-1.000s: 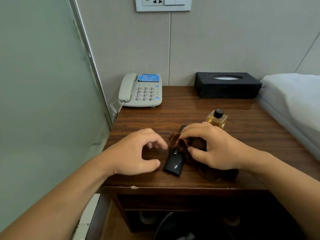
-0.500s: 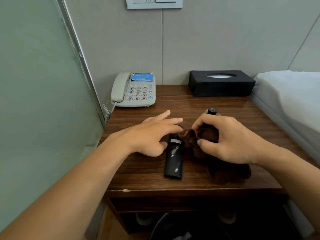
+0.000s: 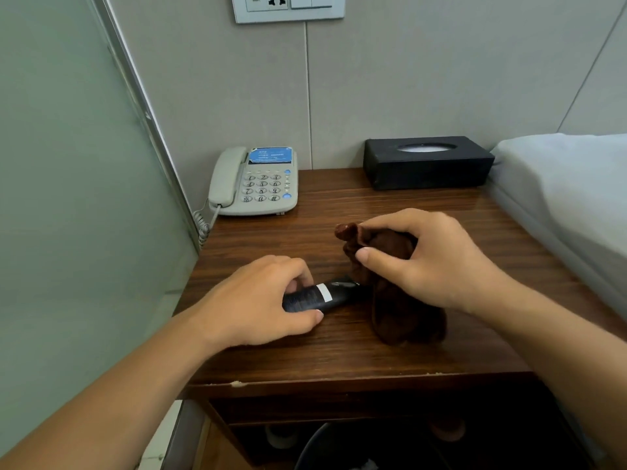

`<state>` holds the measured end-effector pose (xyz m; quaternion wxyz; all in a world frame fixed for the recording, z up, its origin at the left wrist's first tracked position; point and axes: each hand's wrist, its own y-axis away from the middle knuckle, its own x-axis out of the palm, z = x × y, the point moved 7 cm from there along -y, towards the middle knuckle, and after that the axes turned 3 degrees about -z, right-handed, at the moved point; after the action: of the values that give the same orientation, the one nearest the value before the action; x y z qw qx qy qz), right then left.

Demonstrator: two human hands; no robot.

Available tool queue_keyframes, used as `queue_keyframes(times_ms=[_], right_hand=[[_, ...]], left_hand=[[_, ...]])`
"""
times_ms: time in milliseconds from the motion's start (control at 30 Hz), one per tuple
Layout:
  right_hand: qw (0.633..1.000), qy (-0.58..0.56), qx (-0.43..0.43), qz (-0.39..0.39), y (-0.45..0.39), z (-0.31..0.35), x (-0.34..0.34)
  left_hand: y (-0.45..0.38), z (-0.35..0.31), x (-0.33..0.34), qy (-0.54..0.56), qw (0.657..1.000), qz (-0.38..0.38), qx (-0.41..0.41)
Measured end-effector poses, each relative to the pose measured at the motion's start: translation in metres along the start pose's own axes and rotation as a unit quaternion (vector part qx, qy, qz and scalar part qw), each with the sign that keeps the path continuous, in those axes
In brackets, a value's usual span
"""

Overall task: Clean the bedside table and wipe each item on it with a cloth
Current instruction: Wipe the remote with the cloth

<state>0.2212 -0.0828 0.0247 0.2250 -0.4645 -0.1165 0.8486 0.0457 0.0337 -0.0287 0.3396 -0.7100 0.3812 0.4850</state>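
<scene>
The black remote [image 3: 322,296], upright toward the back edge 0.5 s ago, now lies crosswise near the tabletop's [image 3: 339,354] front edge, gripped by the left hand's [image 3: 258,303] curled fingers. The right hand [image 3: 431,259] clutches the brown cloth [image 3: 400,307] just beside it. Bare wood separates them from the phone [image 3: 258,184] and tissue box [image 3: 427,167] at the back corners.

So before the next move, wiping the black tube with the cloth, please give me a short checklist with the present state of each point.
1. Left hand grips the tube: ok.
2. Right hand holds the cloth: ok.
3. Tube off the table: cannot tell.
4. Cloth beside the tube's free end: ok.
5. Phone and tissue box well back from the hands: ok.
6. Tube cap closed: cannot tell, the cloth hides it.
</scene>
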Motion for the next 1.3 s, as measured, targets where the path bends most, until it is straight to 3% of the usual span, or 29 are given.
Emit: queue_keyframes(times_ms=[67,167,333,567,633,733,900,967,1067,1200,1300], right_hand=[[0.998,0.045,-0.035,-0.001,0.004,0.01,0.022],[0.984,0.146,-0.078,0.065,0.018,0.019,0.057],[0.974,0.16,-0.133,0.095,0.021,0.027,0.067],[0.984,0.179,-0.004,0.015,0.002,-0.005,0.042],[0.983,0.181,-0.039,0.003,0.01,0.008,0.045],[0.978,0.153,-0.124,0.065,0.027,0.036,0.065],[0.981,0.192,-0.03,0.011,0.005,0.0,0.041],[0.977,0.199,-0.075,0.006,0.014,0.013,0.046],[0.977,0.124,-0.149,0.088,0.034,0.033,0.063],[0.984,0.166,-0.063,0.023,0.015,0.001,0.038],[0.977,0.159,-0.132,0.051,0.023,0.016,0.047]], left_hand=[[0.003,-0.004,0.005,0.017,0.999,-0.029,-0.01],[0.006,-0.006,0.01,0.065,0.993,-0.098,-0.019],[0.006,-0.006,0.013,0.125,0.982,-0.139,-0.019],[0.009,-0.007,0.014,0.11,0.982,-0.152,-0.029],[0.01,-0.009,0.015,0.108,0.981,-0.161,-0.025],[0.012,-0.009,0.015,0.106,0.979,-0.169,-0.026],[0.014,-0.012,0.015,0.097,0.978,-0.184,-0.028],[0.016,-0.014,0.014,0.092,0.976,-0.194,-0.022],[0.016,-0.015,0.012,0.095,0.975,-0.2,-0.016],[0.017,-0.016,0.013,0.09,0.974,-0.206,-0.024],[0.018,-0.016,0.013,0.094,0.973,-0.207,-0.031]])
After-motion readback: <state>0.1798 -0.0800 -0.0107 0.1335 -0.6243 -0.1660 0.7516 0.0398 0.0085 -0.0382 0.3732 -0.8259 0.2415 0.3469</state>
